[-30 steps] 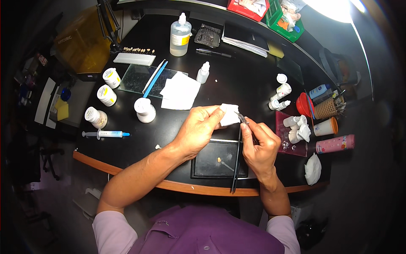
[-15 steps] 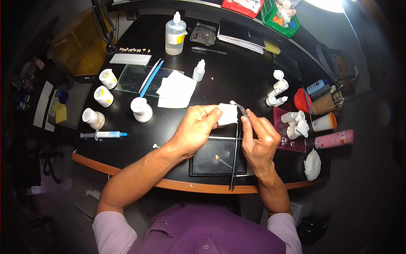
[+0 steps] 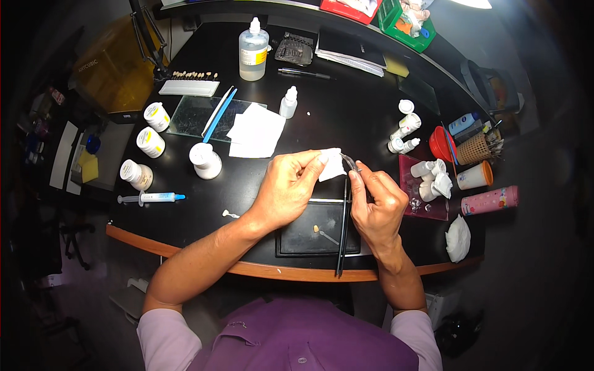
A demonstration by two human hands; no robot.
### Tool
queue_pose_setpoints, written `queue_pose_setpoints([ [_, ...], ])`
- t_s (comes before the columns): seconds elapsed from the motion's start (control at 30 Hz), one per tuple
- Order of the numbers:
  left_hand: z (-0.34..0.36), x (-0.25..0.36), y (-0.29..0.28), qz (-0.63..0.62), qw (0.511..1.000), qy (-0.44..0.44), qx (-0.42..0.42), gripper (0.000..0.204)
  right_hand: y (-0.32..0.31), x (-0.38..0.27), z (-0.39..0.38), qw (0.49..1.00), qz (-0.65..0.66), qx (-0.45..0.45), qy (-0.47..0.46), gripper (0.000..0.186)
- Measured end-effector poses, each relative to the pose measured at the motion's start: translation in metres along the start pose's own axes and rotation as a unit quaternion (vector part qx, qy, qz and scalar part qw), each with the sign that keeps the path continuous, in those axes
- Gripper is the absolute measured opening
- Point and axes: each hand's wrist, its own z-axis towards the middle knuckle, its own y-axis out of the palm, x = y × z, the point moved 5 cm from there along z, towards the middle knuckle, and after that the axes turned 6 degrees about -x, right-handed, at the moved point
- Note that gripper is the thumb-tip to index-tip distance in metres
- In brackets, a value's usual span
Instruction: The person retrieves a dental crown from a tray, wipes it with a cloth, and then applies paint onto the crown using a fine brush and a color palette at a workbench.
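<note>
My left hand [image 3: 288, 188] pinches a folded white tissue [image 3: 333, 168] between thumb and fingers. My right hand [image 3: 378, 201] grips a curved dark metal instrument [image 3: 350, 162], whose tip meets the tissue's upper edge. Whatever the tip carries is hidden in the tissue. Two thin black rods [image 3: 342, 235] slant down from beside the right fingers past the table edge; I cannot tell whether they belong to the instrument. Beneath the hands lies a black tray [image 3: 297, 238], with a small tan tooth-shaped piece [image 3: 316, 229] and a thin translucent stick [image 3: 330, 238] on it.
White jars [image 3: 205, 161] and a blue-tipped syringe [image 3: 162, 198] occupy the left. Behind are white sheets [image 3: 257, 131], a glass slab [image 3: 185, 117], a dropper bottle [image 3: 288, 103] and a large bottle [image 3: 252, 52]. A pink tray [image 3: 436, 207] and pink cylinder [image 3: 489, 201] sit right.
The white piece at the instrument's tip, visible earlier, now touches or sits within the tissue. Both hands have stayed nearly in place, with the tip shifted slightly left.
</note>
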Motion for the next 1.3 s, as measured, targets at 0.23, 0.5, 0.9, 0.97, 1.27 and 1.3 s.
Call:
queue_pose_setpoints([
  [0.23, 0.003, -0.003, 0.0, -0.056, 0.998, -0.01, -0.003, 0.028, -0.001, 0.0, 0.0, 1.0, 0.013, -0.005, 0.027, 0.019],
  [0.5, 0.001, 0.009, -0.023, 0.48, 0.877, -0.013, -0.021, 0.027, 0.013, 0.026, -0.012, 0.863, 0.364, -0.177, 0.302, 0.025],
  [0.9, 0.006, 0.031, -0.017, 0.197, 0.962, 0.176, 0.074, 0.033, 0.018, 0.029, -0.019, 0.631, 0.608, -0.267, 0.402, 0.037],
  [0.97, 0.005, 0.031, -0.015, 0.178, 0.967, 0.167, 0.079, 0.032, 0.019, 0.029, -0.02, 0.626, 0.607, -0.275, 0.404, 0.038],
  [1.27, 0.002, 0.028, -0.012, 0.136, 0.979, 0.134, 0.067, 0.026, 0.013, 0.014, -0.018, 0.788, 0.47, -0.216, 0.336, 0.023],
  [1.3, 0.001, 0.027, -0.011, 0.116, 0.983, 0.127, 0.064, 0.025, 0.013, 0.012, -0.019, 0.805, 0.447, -0.207, 0.33, 0.023],
])
